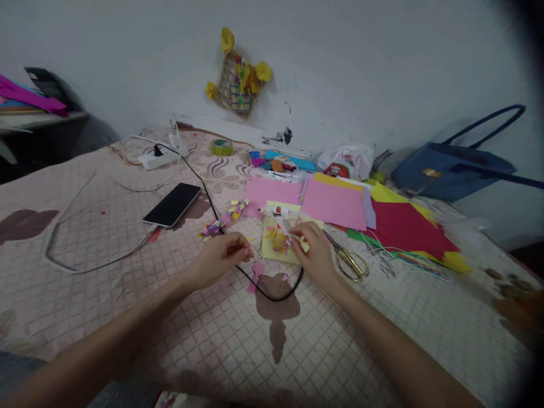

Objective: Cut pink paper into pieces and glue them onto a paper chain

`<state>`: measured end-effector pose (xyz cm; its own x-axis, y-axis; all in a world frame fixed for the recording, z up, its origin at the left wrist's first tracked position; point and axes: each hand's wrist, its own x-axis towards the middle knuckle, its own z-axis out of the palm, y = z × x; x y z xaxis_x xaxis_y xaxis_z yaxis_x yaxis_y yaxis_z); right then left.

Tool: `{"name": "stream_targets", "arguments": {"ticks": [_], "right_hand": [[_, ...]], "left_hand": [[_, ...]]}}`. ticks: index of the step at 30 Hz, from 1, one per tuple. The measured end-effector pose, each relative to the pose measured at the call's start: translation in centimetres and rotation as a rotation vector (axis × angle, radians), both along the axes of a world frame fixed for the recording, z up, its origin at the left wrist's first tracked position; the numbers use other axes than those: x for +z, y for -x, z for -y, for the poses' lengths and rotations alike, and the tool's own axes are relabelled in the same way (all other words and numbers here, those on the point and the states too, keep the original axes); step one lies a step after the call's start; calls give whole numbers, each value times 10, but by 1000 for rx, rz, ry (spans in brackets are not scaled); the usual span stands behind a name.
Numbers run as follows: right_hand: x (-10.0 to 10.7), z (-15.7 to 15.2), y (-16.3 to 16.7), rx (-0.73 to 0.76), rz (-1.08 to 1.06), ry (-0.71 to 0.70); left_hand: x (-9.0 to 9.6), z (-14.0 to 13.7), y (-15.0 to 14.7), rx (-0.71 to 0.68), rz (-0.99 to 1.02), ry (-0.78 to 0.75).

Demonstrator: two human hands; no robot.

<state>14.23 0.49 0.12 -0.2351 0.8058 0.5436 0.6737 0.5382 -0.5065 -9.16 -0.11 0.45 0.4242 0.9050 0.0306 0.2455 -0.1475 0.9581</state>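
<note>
At the yellow paper (270, 253), our right hand (313, 249) meets the glue gun (277, 211), likely light, stiff, best held by its handle; whether it or our left hand (233, 249) grips anything, we cannot tell.

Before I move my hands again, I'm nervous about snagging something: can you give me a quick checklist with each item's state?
1. Black cord clear of the hands: not ok, it runs past the left hand and loops between both.
2. Scissors set down: ok, lying to the right of the right hand.
3. Phone out of the way: ok, apart from the left hand.
4. White glue gun cool: cannot tell.
5. Left fingertips free of scraps: cannot tell, too small.
</note>
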Motion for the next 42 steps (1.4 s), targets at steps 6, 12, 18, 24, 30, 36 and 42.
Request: {"name": "stream_targets", "arguments": {"ticks": [6,12,18,24,30,36,42], "right_hand": [[2,31,24,376,151,197],[0,29,32,452,294,171],[-5,22,38,509,367,77],[-6,23,40,454,298,103],[1,26,34,395,160,195],[1,29,30,271,52,196],[2,28,23,235,-1,131]], "left_hand": [[6,9,-2,-51,-28,-3],[-1,10,0,-39,-7,76],[-7,9,3,-30,44,90],[-6,8,2,0,97,155],[1,7,-1,-4,162,218],[3,8,-4,14,178,280],[4,8,-4,6,212,319]]}}
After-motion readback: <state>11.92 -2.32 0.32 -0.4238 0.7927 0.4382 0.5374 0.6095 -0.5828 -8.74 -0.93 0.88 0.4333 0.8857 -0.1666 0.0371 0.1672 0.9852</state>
